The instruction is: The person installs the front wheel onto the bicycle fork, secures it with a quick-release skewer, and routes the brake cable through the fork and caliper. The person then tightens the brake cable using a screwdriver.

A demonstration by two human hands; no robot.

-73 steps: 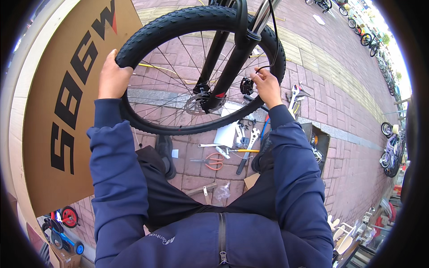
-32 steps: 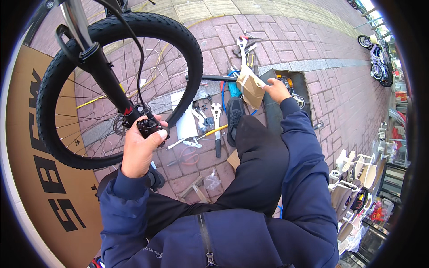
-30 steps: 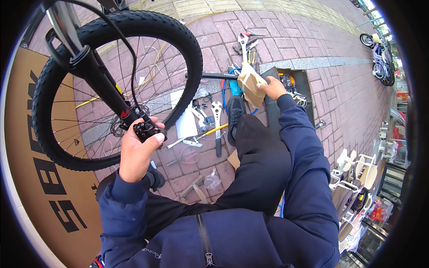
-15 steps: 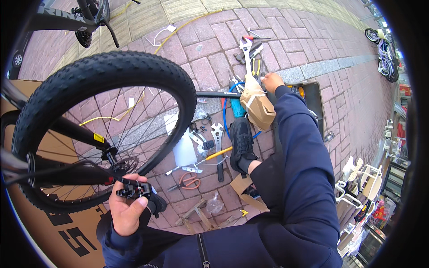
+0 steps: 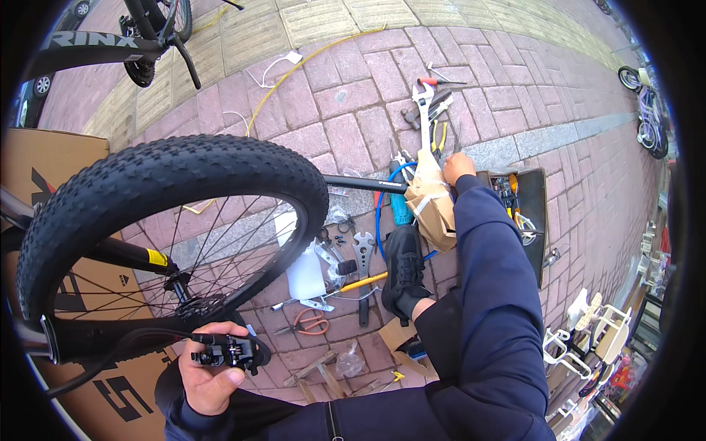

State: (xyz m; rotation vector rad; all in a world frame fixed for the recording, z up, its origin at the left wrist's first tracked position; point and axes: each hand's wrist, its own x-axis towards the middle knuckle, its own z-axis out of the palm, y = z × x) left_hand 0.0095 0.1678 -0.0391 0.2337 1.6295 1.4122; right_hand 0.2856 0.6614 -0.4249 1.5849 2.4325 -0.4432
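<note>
My left hand (image 5: 208, 373) is closed on a black bicycle brake caliper (image 5: 234, 353), with a black cable running from it to the left. It is held just below the hub of a bike wheel with a knobbly black tyre (image 5: 184, 165). My right hand (image 5: 460, 167) reaches far out to the tools on the paving, its fingers curled in; what they grip, if anything, is hidden. Beside it lie a large silver adjustable wrench (image 5: 424, 121), yellow-handled pliers (image 5: 439, 137) and a brown paper-wrapped bundle (image 5: 432, 217).
An open toolbox (image 5: 533, 202) stands right of my forearm. Near my shoe (image 5: 404, 268) are a flat silver wrench (image 5: 363, 257), a yellow-handled tool (image 5: 364, 282), orange-handled scissors (image 5: 312, 323) and a blue cable (image 5: 379, 231). A cardboard box (image 5: 55, 165) lies behind the wheel; another bike (image 5: 103, 51) stands far left.
The view has shifted, so the wheel and tools sit lower in the picture. My left hand still holds the brake caliper; my right hand stays among the tools.
</note>
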